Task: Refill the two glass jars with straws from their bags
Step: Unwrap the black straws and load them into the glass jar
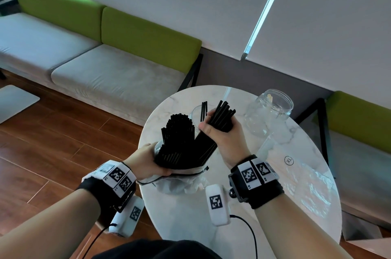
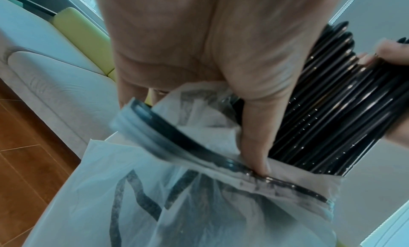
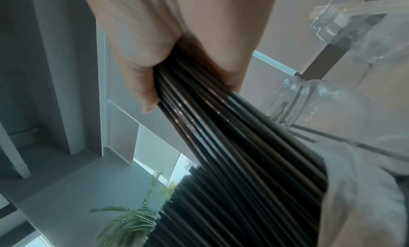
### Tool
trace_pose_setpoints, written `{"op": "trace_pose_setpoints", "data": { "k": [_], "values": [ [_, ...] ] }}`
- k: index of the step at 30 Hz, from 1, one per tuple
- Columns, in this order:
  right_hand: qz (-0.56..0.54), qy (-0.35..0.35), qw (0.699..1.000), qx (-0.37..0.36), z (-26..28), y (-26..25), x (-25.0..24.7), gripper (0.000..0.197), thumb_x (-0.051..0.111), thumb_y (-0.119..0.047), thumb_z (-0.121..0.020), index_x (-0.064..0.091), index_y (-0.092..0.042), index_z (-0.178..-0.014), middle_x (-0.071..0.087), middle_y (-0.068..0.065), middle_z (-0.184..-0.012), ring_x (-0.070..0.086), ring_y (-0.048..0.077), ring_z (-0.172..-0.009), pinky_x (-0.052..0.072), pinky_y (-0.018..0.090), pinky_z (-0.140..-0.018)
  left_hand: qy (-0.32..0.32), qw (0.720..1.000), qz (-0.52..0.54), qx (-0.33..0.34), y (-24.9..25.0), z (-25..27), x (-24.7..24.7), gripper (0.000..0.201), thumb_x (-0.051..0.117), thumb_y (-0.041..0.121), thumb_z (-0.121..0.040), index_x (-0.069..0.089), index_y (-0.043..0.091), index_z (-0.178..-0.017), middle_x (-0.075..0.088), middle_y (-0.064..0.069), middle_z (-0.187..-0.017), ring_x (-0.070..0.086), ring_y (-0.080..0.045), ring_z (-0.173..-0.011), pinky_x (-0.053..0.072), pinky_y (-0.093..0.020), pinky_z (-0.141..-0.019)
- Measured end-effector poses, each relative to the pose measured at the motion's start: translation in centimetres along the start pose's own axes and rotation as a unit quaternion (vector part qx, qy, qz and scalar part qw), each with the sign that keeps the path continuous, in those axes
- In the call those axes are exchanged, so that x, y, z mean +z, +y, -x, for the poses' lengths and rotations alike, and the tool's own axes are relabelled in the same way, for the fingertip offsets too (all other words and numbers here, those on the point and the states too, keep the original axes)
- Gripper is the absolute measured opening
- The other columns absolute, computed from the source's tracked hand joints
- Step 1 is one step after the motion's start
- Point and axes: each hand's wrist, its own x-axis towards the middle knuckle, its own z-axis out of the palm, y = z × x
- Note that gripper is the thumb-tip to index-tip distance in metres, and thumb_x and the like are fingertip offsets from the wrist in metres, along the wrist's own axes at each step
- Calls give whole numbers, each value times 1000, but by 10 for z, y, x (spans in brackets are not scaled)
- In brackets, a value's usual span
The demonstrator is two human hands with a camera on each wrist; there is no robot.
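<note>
My left hand [image 1: 148, 162] grips a translucent zip bag [image 1: 182, 182] of black straws [image 1: 178, 138] at its mouth, the thumb [image 2: 256, 145] pressed on the bag's zip edge [image 2: 199, 149]. My right hand [image 1: 224, 138] is curled round a bunch of black straws [image 1: 222, 114] that still reaches down into the bag. Behind the straws stands a glass jar [image 1: 195, 113] with a few black straws [image 1: 204, 110] in it. A second glass jar [image 1: 268, 110] stands at the table's far right. In the right wrist view the gripped straws [image 3: 210, 128] fan out from my fist [image 3: 155, 58].
The round white marble table [image 1: 243, 205] holds a second clear bag marked XL [image 1: 296, 163] at the right. A grey and green bench [image 1: 95, 57] runs along the wall behind. Wood floor [image 1: 53, 153] lies to the left.
</note>
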Motion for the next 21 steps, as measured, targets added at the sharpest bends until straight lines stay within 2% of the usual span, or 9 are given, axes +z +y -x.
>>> {"op": "trace_pose_setpoints", "data": {
  "k": [1, 3, 5, 7, 11, 14, 18, 21],
  "values": [
    [-13, 9, 1000, 0, -2, -1, -1, 25, 74, 3, -77, 59, -14, -87, 63, -6, -74, 61, 15, -78, 53, 30, -80, -1, 1000, -3, -2, 0, 0, -1, 89, 67, 64, -36, 49, 28, -116, 55, 1, -113, 50, -14, -105, 36, -20, -83],
    [-44, 26, 999, 6, -5, -1, -1, 24, 76, -2, -74, 60, -16, -85, 62, -3, -77, 60, 21, -81, 53, 37, -84, -4, 1000, -9, -6, 0, 0, -2, 88, 76, 59, -43, 48, 27, -120, 51, 0, -117, 47, -14, -109, 35, -20, -86],
    [-90, 43, 995, 10, -7, -1, -3, 23, 74, 0, -75, 60, -14, -87, 63, -2, -77, 61, 24, -80, 51, 42, -86, -5, 1000, -10, -9, 2, 2, -4, 94, 72, 62, -38, 46, 28, -122, 48, 0, -117, 45, -15, -111, 34, -20, -88],
    [-117, 50, 992, 5, -10, -4, -5, 22, 67, 7, -81, 58, -12, -88, 62, -3, -75, 62, 20, -74, 50, 38, -81, -5, 1000, -8, -11, 3, 3, -4, 98, 65, 66, -32, 46, 29, -121, 48, -1, -116, 47, -15, -110, 34, -20, -87],
    [-104, 57, 993, -4, -11, -7, -5, 23, 62, 10, -83, 57, -13, -87, 60, -2, -75, 62, 16, -69, 51, 30, -74, -6, 1000, -15, -15, 5, 4, -5, 86, 77, 57, -44, 48, 28, -119, 49, 0, -114, 47, -13, -102, 34, -20, -83],
    [-113, 74, 991, -2, -12, -9, -6, 23, 61, 9, -84, 57, -13, -85, 60, -3, -74, 61, 18, -68, 50, 31, -74, -10, 1000, -22, -9, 7, 5, -6, 89, 71, 62, -39, 48, 28, -118, 51, -1, -114, 47, -13, -100, 34, -20, -82],
    [-151, 82, 985, -7, -15, -21, -16, 19, 58, 7, -87, 55, -11, -88, 58, 3, -76, 61, 19, -68, 52, 32, -73, -6, 1000, -25, -1, 6, 4, -4, 92, 60, 68, -33, 50, 30, -116, 57, 1, -113, 53, -14, -101, 36, -20, -81],
    [-182, 94, 979, 6, -15, -25, -27, 17, 57, 5, -88, 55, -12, -87, 57, 4, -74, 59, 20, -69, 51, 35, -74, -11, 1000, -26, -4, 7, 6, -4, 76, 72, 61, -42, 51, 29, -108, 58, 4, -109, 54, -11, -96, 36, -18, -78]
  ]
}}
